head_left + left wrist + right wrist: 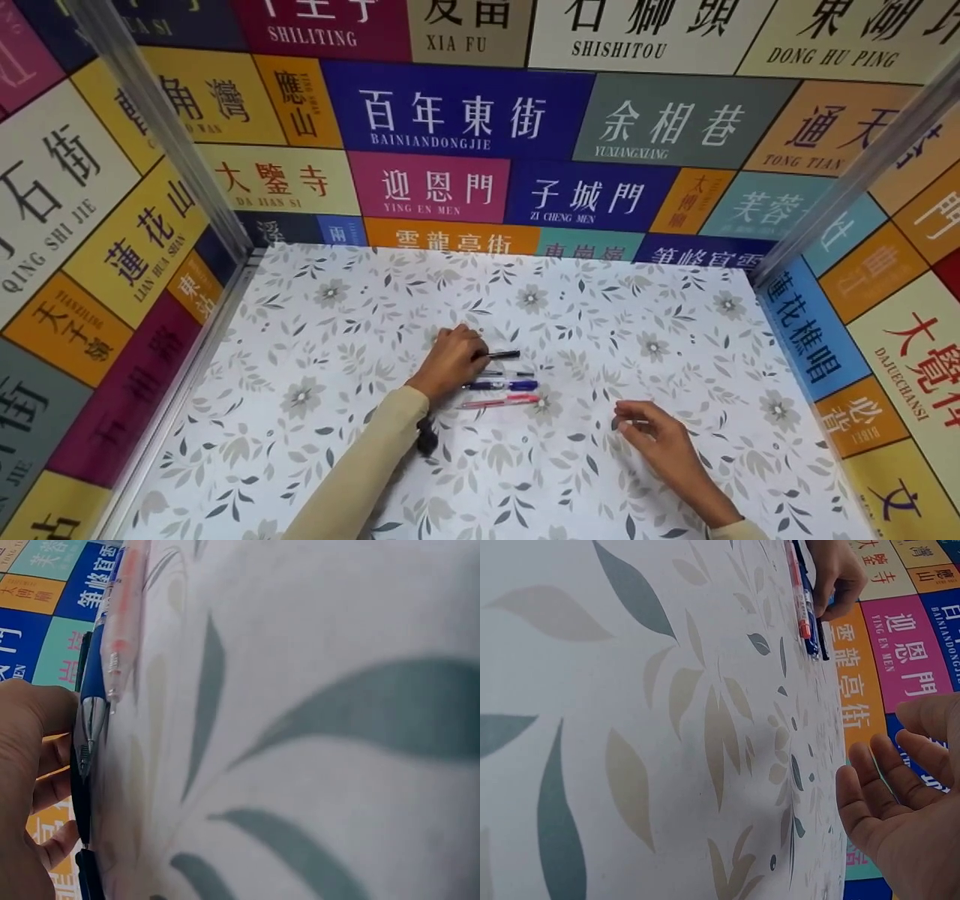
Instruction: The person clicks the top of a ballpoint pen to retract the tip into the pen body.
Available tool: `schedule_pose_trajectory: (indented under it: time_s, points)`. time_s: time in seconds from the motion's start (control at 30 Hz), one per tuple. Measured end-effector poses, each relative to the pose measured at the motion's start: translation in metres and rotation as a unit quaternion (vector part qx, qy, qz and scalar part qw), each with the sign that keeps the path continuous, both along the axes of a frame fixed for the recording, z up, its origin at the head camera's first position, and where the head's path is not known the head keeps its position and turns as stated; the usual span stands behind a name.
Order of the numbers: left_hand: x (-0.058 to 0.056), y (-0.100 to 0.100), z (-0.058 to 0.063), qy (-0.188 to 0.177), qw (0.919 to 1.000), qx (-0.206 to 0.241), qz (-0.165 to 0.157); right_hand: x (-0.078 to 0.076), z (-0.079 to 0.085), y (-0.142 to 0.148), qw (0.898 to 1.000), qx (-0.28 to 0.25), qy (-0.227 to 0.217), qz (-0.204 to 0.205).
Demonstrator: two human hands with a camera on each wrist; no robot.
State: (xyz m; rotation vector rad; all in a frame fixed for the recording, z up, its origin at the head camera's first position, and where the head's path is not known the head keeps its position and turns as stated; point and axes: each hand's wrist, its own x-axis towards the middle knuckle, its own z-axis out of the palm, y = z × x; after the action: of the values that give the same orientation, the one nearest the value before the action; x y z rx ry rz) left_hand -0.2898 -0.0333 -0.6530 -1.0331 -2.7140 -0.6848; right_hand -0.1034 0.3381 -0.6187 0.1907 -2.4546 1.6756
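Observation:
In the head view my left hand (452, 361) pinches a black pen (505, 354) at its left end, low over the patterned tabletop. Just nearer lie a slim clear-and-dark pen (514, 373), a blue pen (501, 385) and a pink pen (499, 402), in a rough row. The left wrist view has the pink pen (122, 630) and blue pen (93, 679) close beside the left hand (26, 780), whose grip is partly hidden. To the right, my right hand (660, 442) hovers apart from the pens. Its fingers are loosely bent and hold nothing in the right wrist view (907, 795).
A white tabletop (300, 465) with printed leaves and flowers spreads under both hands. Panels (457, 105) with coloured street-name signs enclose its back and sides. Clear upright posts (169, 135) stand at the back corners. A dark object (427, 436) sits by the left wrist.

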Motion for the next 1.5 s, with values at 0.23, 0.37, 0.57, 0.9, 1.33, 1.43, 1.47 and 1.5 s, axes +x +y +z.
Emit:
schedule_pose_trajectory:
  time_s: [0.23, 0.37, 0.57, 0.9, 1.33, 1.43, 1.47, 1.5]
  points:
    - [0.004, -0.003, 0.009, -0.009, 0.9995, 0.030, 0.009, 0.000, 0.002, -0.001, 1.000, 0.007, -0.017, -0.008]
    - [0.009, -0.004, 0.017, -0.020, 0.9986, 0.049, 0.005, 0.000, 0.003, -0.002, 1.000, 0.002, -0.012, -0.012]
    - [0.017, -0.003, 0.027, -0.031, 0.9979, 0.057, -0.004, 0.001, 0.002, -0.005, 1.000, 0.000, -0.011, -0.019]
    - [0.029, -0.001, 0.035, -0.040, 0.9944, 0.097, -0.014, 0.001, 0.004, -0.004, 1.000, 0.003, -0.016, -0.015]
    - [0.053, 0.005, 0.046, -0.129, 0.9668, 0.215, -0.049, 0.001, 0.005, -0.007, 1.000, -0.013, 0.007, -0.007]
    - [0.056, 0.007, 0.047, -0.136, 0.9616, 0.233, -0.051, 0.001, 0.005, -0.007, 1.000, -0.022, 0.003, -0.008]
    - [0.057, 0.008, 0.048, -0.137, 0.9605, 0.237, -0.052, 0.001, 0.005, -0.007, 1.000, -0.026, 0.002, -0.009]
    - [0.059, 0.009, 0.049, -0.140, 0.9584, 0.243, -0.054, 0.001, 0.005, -0.007, 1.000, -0.029, 0.002, -0.011]
